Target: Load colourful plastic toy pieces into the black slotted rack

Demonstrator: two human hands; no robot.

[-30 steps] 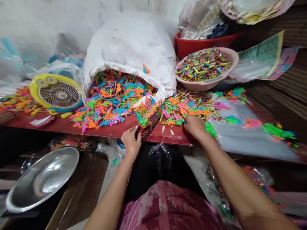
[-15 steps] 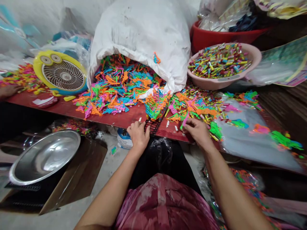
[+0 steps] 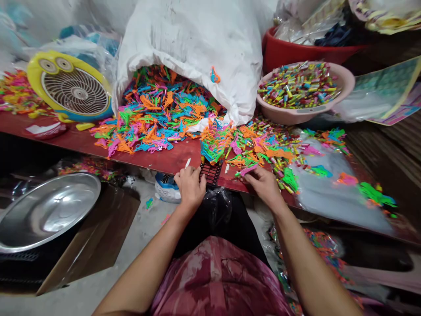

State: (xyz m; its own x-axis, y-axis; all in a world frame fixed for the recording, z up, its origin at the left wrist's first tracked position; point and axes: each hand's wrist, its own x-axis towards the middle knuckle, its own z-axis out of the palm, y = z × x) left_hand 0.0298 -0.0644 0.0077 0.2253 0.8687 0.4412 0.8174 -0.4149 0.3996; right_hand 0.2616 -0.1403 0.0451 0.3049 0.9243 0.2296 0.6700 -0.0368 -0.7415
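Now our right hand (image 3: 265, 186) pinches a flat pink plastic piece (image 3: 247, 170); our left hand (image 3: 190, 186), fingers together, rests against black mesh (image 3: 210, 172).

The right hand (image 3: 265, 186) now pinches a pink plastic piece (image 3: 248, 170), empty at first; less black mesh (image 3: 210, 173) shows at lower centre; the other person's hand has gone from the left edge.

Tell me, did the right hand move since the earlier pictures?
Yes, the right hand moved left, farther from the pink bowl.
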